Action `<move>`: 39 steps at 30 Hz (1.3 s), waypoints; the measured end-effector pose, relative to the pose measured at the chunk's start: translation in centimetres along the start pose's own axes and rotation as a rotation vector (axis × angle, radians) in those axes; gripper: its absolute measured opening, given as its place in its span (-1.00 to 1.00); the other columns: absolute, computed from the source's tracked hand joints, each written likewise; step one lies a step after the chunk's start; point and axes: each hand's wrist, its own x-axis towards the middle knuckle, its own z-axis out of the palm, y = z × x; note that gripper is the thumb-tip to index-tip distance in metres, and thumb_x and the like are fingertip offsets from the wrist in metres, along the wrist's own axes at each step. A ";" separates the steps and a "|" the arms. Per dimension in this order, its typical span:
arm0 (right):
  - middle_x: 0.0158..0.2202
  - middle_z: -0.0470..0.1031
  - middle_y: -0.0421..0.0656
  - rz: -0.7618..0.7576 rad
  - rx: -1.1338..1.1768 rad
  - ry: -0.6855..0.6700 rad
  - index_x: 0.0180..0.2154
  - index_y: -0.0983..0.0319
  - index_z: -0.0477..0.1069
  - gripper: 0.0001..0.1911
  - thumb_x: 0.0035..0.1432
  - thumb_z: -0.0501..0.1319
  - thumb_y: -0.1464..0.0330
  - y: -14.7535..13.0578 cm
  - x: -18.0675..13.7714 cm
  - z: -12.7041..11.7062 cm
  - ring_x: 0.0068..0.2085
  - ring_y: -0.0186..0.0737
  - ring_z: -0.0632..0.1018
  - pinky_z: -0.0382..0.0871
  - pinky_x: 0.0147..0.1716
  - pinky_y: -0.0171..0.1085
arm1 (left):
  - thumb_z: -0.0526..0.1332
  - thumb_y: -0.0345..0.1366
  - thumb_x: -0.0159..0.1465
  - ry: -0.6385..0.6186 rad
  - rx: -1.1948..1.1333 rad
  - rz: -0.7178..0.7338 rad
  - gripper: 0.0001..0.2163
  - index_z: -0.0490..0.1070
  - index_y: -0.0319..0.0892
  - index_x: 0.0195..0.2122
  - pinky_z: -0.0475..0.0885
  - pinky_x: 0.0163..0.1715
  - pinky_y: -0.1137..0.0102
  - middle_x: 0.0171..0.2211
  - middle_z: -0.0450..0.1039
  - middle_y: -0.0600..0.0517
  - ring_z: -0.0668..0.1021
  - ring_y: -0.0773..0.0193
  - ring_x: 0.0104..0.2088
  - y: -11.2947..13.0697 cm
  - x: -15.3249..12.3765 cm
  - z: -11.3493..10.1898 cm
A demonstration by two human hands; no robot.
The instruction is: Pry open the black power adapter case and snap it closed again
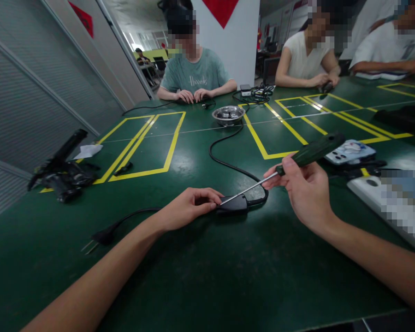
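Observation:
My left hand is closed on the left end of a small black power adapter that lies on the green table. My right hand grips a screwdriver by its dark green handle. The metal shaft slants down to the left, and its tip meets the adapter next to my left fingers. A black cable loops from the adapter's right end toward the far side. Another black cord runs left to a plug with bare prongs.
A metal bowl stands at mid-table. Black parts and a crumpled paper lie at the left. A phone and a white device lie at the right. Three people sit along the far edge, hands on the table. Yellow tape marks rectangles.

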 end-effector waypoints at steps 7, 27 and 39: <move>-0.45 0.57 -0.21 0.011 -0.071 -0.044 -0.27 0.15 0.35 -0.85 0.19 0.23 0.23 -0.4 0.0 -0.1 -0.51 -0.22 0.59 0.57 -0.47 -0.19 | 0.14 -0.28 0.30 0.005 0.009 0.000 -0.85 0.47 -0.18 -0.20 0.33 0.07 0.18 0.06 0.39 -0.03 0.47 0.15 0.01 0.0 0.0 0.0; -0.30 0.56 -0.22 0.007 0.029 -0.193 -0.18 0.14 0.34 -0.82 0.15 0.24 0.39 0.1 0.9 -1.1 -0.24 -0.23 0.59 0.50 -0.25 -0.18 | 0.16 -0.28 0.27 0.033 0.041 0.002 -0.87 0.46 -0.18 -0.24 0.36 0.05 0.19 0.03 0.42 -0.02 0.49 0.18 -0.03 0.2 0.0 0.2; -0.50 0.49 -0.24 0.099 -0.137 0.050 -0.22 0.17 0.33 -0.73 0.17 0.20 0.12 0.3 2.1 -1.6 -0.57 -0.32 0.48 0.40 -0.54 -0.28 | 0.13 -0.33 0.27 0.088 0.157 0.014 -0.88 0.44 -0.15 -0.25 0.42 -0.02 0.22 0.03 0.42 0.00 0.51 0.19 -0.05 0.9 -0.2 0.8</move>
